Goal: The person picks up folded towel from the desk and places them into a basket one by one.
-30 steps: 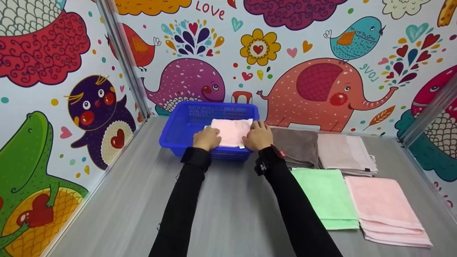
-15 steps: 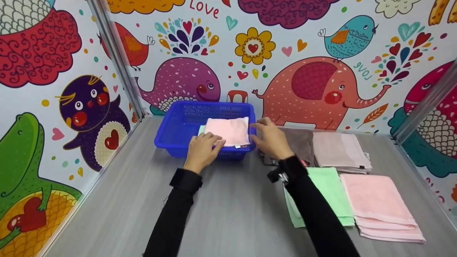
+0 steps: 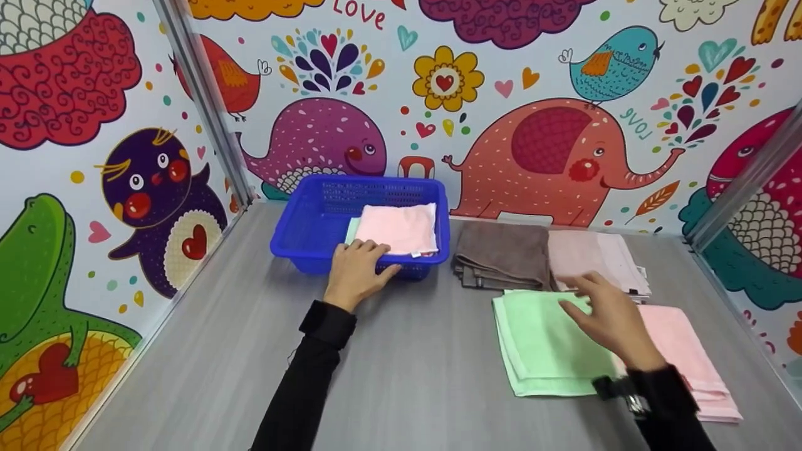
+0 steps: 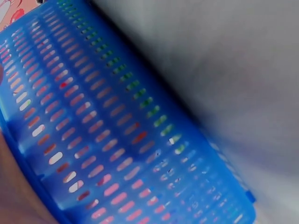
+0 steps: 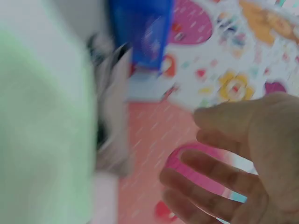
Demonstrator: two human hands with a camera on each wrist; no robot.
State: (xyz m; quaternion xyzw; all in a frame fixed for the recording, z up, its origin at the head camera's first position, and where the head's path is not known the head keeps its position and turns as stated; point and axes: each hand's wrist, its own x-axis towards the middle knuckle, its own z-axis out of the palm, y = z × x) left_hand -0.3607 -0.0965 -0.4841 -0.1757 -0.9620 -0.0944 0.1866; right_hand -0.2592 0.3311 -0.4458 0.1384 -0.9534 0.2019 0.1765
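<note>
A blue plastic basket (image 3: 301, 250) holds a folded pink towel (image 3: 401, 228), with the edge of a pale green towel (image 3: 352, 230) showing beneath it. My left hand (image 3: 357, 272) rests on the front rim, its fingers over the edge beside the pink towel and its thumb stretched to the right. In the left wrist view, the slotted wall of the basket (image 4: 103, 112) fills much of the picture. My right hand (image 3: 611, 319) is over the right side of a folded green towel (image 3: 545, 338), fingers spread and holding nothing; the right wrist view confirms the empty fingers.
A grey-brown folded towel (image 3: 504, 250) lies right of the basket, with a beige-pink towel stack (image 3: 589, 254) beside it. Another folded pink towel (image 3: 673, 338) lies right of the green one, partly behind my right hand. Printed wall panels (image 3: 501, 81) enclose the grey table (image 3: 401, 376).
Both hands have let go of the pink towel in the basket. My right hand has swung right and toward me, over the green towel. The left has stayed at the front rim.
</note>
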